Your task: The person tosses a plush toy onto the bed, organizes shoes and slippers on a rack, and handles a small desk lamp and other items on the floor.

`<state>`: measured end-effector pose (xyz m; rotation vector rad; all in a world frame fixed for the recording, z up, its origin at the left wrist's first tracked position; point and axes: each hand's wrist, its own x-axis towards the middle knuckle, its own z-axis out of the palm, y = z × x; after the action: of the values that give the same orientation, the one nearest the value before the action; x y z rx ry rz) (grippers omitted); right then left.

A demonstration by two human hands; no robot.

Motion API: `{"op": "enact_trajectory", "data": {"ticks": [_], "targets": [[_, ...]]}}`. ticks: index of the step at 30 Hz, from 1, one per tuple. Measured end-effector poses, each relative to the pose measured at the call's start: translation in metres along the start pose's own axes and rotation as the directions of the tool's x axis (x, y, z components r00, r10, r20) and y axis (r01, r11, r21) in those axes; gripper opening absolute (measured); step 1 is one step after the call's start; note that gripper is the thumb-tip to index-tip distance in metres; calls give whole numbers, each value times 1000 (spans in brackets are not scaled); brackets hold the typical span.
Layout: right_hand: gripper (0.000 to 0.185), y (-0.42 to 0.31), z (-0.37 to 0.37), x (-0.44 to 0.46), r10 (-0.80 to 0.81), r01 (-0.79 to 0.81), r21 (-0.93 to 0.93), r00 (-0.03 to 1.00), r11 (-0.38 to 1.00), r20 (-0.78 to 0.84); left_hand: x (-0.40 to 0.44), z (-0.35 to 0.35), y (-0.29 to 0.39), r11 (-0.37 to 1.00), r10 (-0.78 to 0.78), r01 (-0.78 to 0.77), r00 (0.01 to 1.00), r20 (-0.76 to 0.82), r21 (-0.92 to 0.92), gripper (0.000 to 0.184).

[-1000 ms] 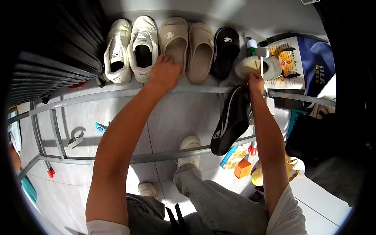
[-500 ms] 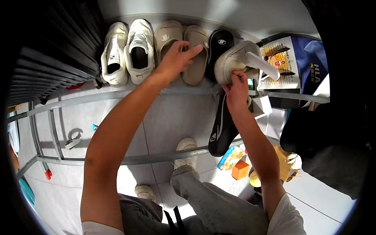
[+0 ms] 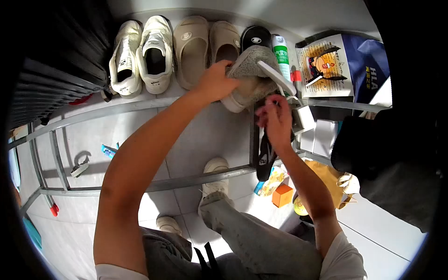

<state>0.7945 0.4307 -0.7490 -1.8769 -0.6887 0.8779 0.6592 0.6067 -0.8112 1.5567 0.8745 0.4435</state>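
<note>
Pale tiles (image 3: 210, 135) show through a metal rack (image 3: 200, 179), with white sneakers (image 3: 156, 39) at the row's left, then beige slides (image 3: 190, 29). The left hand (image 3: 218, 81), the nearer one, pinches the left edge of the fuzzy grey slippers (image 3: 254, 63); they lie to the right of its fingertips, seemingly slanting up rightward. Just below their right side, the right hand (image 3: 276, 119) has blurred, bent fingers; whether these touch, I can't tell.
</note>
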Motion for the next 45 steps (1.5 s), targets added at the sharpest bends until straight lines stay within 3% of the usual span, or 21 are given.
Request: {"op": "enact_trajectory", "data": {"ticks": [3,5,7,8,9,11,12,14,17,18,21,22,25,28,31,32,34,35,37,41,45], "targets": [[16,26,-52,14,-318,295,-176,941,939,-118,-6,-1,10,980,-83,99,992,100,-172,71],[16,18,-68,21,-426,386,-207,881,899,-205,-8,2,16,962,-63,83,994,87,-261,70],[15,16,-86,30,-284,275,-83,856,958,-432,-10,7,19,945,-39,57,997,63,-322,69],[15,37,-113,39,-281,213,-194,840,958,-465,-9,9,19,941,-22,36,999,46,-337,68],[18,83,-158,61,-387,224,-370,799,902,-460,-10,12,19,936,-6,16,1000,29,-353,68],[35,81,-176,45,-204,-71,-572,893,817,-402,-13,19,19,985,81,-89,995,-61,-147,66],[46,84,-184,45,-298,-58,-720,885,692,-358,-15,22,18,990,130,-134,986,-100,-36,65],[70,97,-204,41,-447,-52,-929,866,366,-224,-19,23,26,982,188,-189,979,-74,0,63],[93,114,-232,45,-402,-33,-876,879,482,-255,-21,29,34,975,221,-218,971,-95,41,62],[94,116,-234,47,-414,-60,-900,873,433,-257,-20,28,35,974,223,-219,968,-117,52,62],[92,106,-242,55,166,-265,-594,962,760,-216,-19,18,36,985,150,-138,980,-127,100,64],[86,85,-216,43,65,-279,-712,948,645,-312,-19,14,35,982,131,-112,984,-125,149,65],[81,85,-209,42,-69,-280,-737,912,615,-404,-20,-2,29,961,83,-44,988,-132,271,66],[73,69,-222,47,118,-368,-584,899,724,-421,-20,-13,18,950,78,-26,985,-157,311,66],[66,55,-238,24,211,-372,-520,916,769,-342,-19,-13,10,959,121,-67,976,-182,275,65],[66,81,-267,15,157,-296,-475,937,829,-311,-18,-11,9,966,125,-77,974,-187,247,65],[63,10,-202,-47,192,-324,-370,917,870,-350,-16,-3,10,982,116,-85,975,-188,167,64],[61,26,-218,-59,219,-400,-379,872,834,-439,-17,1,12,990,103,-83,978,-182,114,63],[61,-3,-190,-102,312,-421,-372,895,827,-318,-15,12,9,993,113,-105,979,-167,56,62],[53,73,-218,-187,462,-496,-76,846,865,-265,-17,28,3,993,116,-111,982,-149,46,61],[54,109,-175,-271,538,-413,399,795,819,-281,-11,42,-16,988,154,-152,972,-179,28,60]]}}
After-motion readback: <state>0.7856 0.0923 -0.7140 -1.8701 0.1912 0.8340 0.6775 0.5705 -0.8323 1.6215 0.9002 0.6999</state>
